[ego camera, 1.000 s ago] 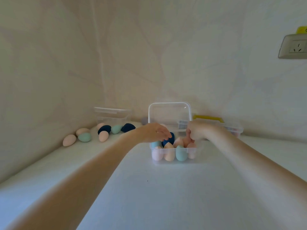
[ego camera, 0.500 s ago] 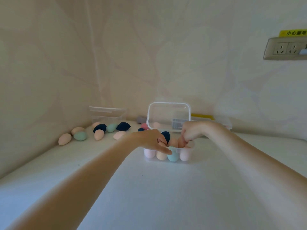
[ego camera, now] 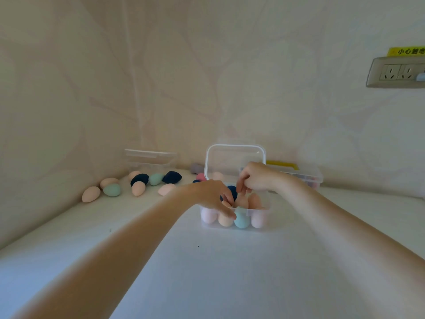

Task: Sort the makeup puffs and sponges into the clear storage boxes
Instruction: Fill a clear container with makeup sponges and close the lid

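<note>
A clear storage box [ego camera: 261, 211] stands mid-table with its lid [ego camera: 235, 161] upright behind it. Pink, peach and teal sponges [ego camera: 241, 221] line its front; a navy sponge [ego camera: 232, 191] and peach ones sit behind. My left hand [ego camera: 212, 196] lies over the box's front left corner, fingers stretched down across the rim and the sponges. My right hand [ego camera: 253, 178] hovers over the box, its curled fingertips pinching a peach sponge [ego camera: 242, 201] from above. Several loose sponges [ego camera: 138, 188] in peach, teal and navy lie at the back left.
A second clear box [ego camera: 150, 161] stands in the back left corner. Another box with a yellow part [ego camera: 299, 174] sits behind my right wrist. A grey sponge [ego camera: 196, 168] and a pink one [ego camera: 201, 176] lie behind the lid. A wall socket [ego camera: 395, 72] is at upper right.
My left hand has moved from above the navy sponge down over the box's front rim. My right hand has lowered its fingers into the box onto the peach sponge.
</note>
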`<state>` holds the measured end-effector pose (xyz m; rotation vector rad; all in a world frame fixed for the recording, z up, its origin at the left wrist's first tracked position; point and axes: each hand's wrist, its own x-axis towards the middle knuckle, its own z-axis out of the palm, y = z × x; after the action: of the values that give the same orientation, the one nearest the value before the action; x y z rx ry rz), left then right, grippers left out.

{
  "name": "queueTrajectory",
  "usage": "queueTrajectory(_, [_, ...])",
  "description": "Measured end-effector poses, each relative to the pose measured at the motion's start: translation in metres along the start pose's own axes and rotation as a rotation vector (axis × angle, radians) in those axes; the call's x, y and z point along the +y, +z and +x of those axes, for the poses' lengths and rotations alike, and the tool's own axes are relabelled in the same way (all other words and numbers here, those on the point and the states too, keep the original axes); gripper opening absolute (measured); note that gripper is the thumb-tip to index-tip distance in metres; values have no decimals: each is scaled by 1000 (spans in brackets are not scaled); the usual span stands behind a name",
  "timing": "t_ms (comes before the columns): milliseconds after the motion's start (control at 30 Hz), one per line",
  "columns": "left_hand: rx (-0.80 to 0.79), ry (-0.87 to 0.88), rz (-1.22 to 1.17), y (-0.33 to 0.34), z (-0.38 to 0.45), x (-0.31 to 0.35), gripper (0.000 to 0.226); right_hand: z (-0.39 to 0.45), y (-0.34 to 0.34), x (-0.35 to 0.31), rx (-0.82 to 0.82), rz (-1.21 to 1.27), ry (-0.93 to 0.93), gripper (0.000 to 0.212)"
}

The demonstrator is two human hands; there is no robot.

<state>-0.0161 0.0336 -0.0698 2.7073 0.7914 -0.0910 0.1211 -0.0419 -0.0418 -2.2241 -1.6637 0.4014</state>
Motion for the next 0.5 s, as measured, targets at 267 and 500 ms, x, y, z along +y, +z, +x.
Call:
queueTrajectory(267, [-43, 17, 7, -2, 5, -1, 43, 21, 17, 4, -82, -40, 78, 23])
queueTrajectory(500, [-47, -5, -82, -10, 5, 2, 44, 14, 16, 4, -56, 129, 99, 30])
